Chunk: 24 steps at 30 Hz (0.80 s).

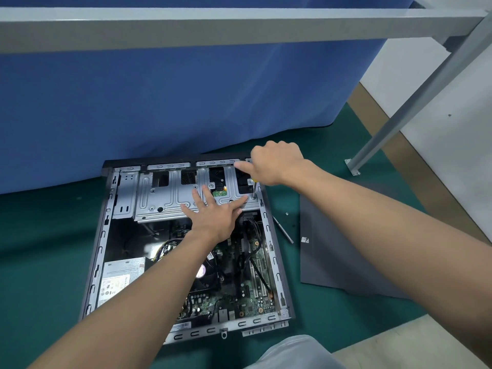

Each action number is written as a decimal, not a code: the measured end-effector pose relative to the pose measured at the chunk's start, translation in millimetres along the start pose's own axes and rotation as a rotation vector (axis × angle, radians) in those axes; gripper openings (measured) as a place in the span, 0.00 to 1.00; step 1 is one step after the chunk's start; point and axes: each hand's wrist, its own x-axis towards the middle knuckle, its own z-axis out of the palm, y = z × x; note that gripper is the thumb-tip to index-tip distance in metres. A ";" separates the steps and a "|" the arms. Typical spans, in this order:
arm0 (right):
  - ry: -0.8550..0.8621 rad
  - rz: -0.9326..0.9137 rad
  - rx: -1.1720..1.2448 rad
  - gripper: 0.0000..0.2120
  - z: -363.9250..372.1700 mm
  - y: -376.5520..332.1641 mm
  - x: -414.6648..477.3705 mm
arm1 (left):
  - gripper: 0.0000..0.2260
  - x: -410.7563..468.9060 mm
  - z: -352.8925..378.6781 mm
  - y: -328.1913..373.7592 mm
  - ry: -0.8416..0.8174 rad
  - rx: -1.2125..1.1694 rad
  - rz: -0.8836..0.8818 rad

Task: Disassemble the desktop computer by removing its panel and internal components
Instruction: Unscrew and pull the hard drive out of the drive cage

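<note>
The desktop computer case lies open on its side on the green floor. Inside, a silver drive cage spans the far end, with the motherboard and a power supply nearer me. My left hand presses flat on the drive cage with fingers spread. My right hand grips a screwdriver held upright, its tip at the cage's far right corner. The removed dark side panel lies flat to the right of the case.
A blue cloth hangs just behind the case. A grey metal frame bar crosses overhead, and its leg stands on the floor at right. A loose screw and a thin metal strip lie between case and panel.
</note>
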 end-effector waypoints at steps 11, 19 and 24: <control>0.022 0.006 -0.006 0.22 0.6 2.4 -0.2 | 0.19 1.5 1.3 -0.4 0.003 0.001 -0.002; -0.070 0.002 0.087 0.15 -2.1 5.6 0.2 | 0.19 2.1 1.6 -0.4 0.006 0.007 0.000; -0.005 -0.022 0.032 0.10 -0.6 6.8 0.8 | 0.19 1.9 1.9 -0.9 0.005 0.001 -0.001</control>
